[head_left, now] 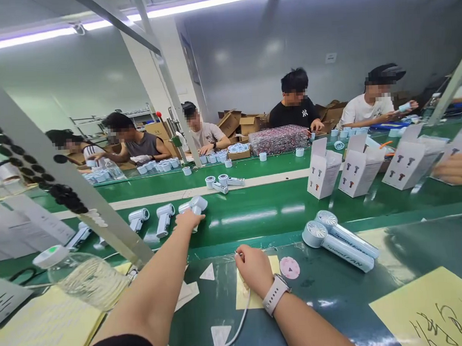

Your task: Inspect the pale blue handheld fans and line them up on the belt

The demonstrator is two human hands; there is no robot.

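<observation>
My left hand reaches over the green belt, fingers closed around a light blue handheld fan; the fan's lower part is mostly hidden by the hand. Closed in a pinch, my right hand is above the near table with a white cable running up into it. A small bit of the cable's end shows at the fingertips. A yellow paper lies beneath that hand, and a round pink sticker is just right of it. Two light blue fans marked SpeedFAN lie farther right.
More fans lie along the belt to the left. Open white boxes stand on it at right, by another person's blurred hand. A clear bottle and metal post stand left. Several co-workers sit across the belt.
</observation>
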